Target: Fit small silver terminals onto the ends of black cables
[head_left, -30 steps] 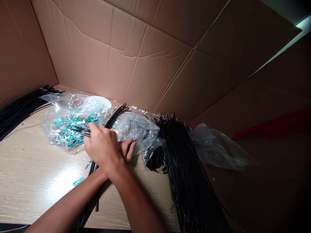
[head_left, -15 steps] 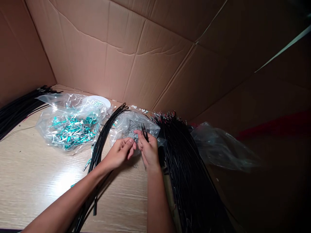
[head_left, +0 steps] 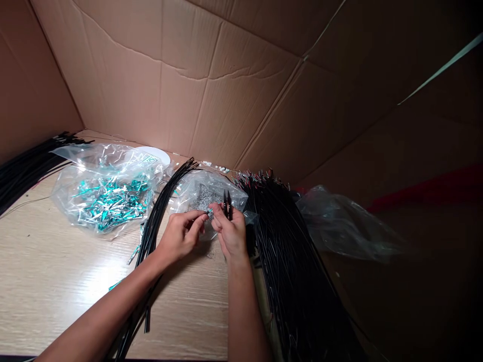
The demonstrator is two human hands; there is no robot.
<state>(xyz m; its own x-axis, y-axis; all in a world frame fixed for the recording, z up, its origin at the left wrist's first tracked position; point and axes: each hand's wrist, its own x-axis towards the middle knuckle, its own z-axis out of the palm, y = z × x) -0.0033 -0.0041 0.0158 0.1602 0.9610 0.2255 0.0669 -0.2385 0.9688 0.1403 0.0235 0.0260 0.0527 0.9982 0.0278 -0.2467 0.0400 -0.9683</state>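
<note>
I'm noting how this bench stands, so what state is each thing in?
left hand: fingers pinched
right hand: gripping snips
snips: blades slightly apart
left bag: crumpled, holding teal scraps
middle bag: holding small metallic bits
right bag: crumpled
large cable bundle: ends splayed

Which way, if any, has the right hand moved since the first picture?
Yes, rightward: the right hand was over the bag of teal strips and is now to that bag's right, beside the left hand.

Pale wood-grain table [head_left: 68, 271], bag of teal-silver strips [head_left: 113, 201], bag of silvery bits [head_left: 202, 196], black cable bundles [head_left: 298, 261]
</note>
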